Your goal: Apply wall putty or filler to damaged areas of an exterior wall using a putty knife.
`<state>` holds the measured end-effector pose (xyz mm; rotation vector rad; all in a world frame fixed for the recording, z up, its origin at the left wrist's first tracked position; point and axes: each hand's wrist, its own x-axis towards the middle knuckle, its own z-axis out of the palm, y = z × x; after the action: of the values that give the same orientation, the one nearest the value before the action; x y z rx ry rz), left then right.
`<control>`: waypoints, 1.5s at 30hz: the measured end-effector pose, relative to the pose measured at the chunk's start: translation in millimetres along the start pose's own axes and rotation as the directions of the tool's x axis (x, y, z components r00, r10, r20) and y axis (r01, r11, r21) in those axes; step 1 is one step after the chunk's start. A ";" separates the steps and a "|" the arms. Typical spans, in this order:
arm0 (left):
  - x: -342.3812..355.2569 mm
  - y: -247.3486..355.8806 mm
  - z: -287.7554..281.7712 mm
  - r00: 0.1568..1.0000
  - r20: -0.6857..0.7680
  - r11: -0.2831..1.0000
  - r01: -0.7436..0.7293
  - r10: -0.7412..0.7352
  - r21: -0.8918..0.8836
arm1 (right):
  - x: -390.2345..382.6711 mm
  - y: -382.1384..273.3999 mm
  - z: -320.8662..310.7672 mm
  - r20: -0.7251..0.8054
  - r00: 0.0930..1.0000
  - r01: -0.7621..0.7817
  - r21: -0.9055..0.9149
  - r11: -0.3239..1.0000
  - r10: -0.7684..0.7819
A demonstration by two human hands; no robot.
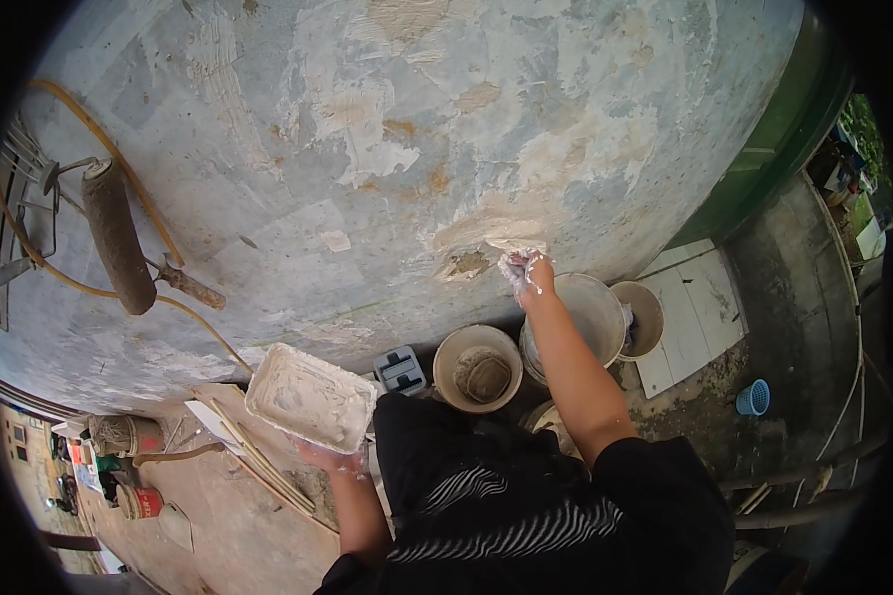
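Note:
My left hand (329, 458) grips the lower edge of a shallow rectangular tray (268, 409) with cream-coloured filler paste (313, 402) smeared across its inside. Up at the wall (298, 188), my right hand (528, 273) is closed, its fingers coated in white paste. A pale, paste-covered edge (516, 245) shows just above its fingers; what tool it belongs to, if any, is hidden. Beside the hand, a beige smear (486, 226) spreads over the wall, with a rough, darker hollow (466, 264) below it.
Below the wall stand a bucket (448, 362) with residue inside, a larger pale bucket (587, 297), a smaller bucket (647, 322) and a grey case (400, 371). A paint roller (119, 238) and yellow hose (134, 174) hang left. A blue basket (753, 398) sits right.

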<state>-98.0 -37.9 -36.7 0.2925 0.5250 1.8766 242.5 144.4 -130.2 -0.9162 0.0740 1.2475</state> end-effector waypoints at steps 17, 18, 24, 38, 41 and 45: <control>-5.3 5.1 37.6 0.997 -0.044 0.994 -0.059 0.063 0.089 | 3.9 0.8 0.1 0.122 0.992 0.005 0.127 0.992 -0.020; -4.7 5.9 32.2 0.998 -0.033 0.993 -0.058 0.062 0.105 | -2.5 3.6 -2.7 0.136 0.990 0.012 0.093 0.996 -0.025; -1.3 6.1 15.1 0.990 -0.008 0.908 -0.127 0.142 0.400 | -0.1 36.5 -30.9 -0.006 0.994 -0.113 0.020 0.993 0.113; 10.8 -3.2 7.8 0.995 0.049 0.984 -0.091 0.084 0.154 | 7.6 -6.6 -5.5 0.120 0.992 0.013 0.207 0.978 -0.038; 12.1 -7.4 10.1 1.000 0.011 0.998 -0.029 0.028 0.052 | 12.0 7.0 -21.6 0.089 0.996 -0.008 0.132 0.991 -0.004; 14.1 -8.6 7.3 1.000 -0.027 1.000 -0.004 0.005 0.011 | 12.8 19.2 -14.0 0.016 0.997 -0.080 0.035 0.996 0.079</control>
<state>-92.7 -20.7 -35.3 0.2763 0.5539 1.8848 237.1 146.0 -156.6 -0.8806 0.1219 1.3226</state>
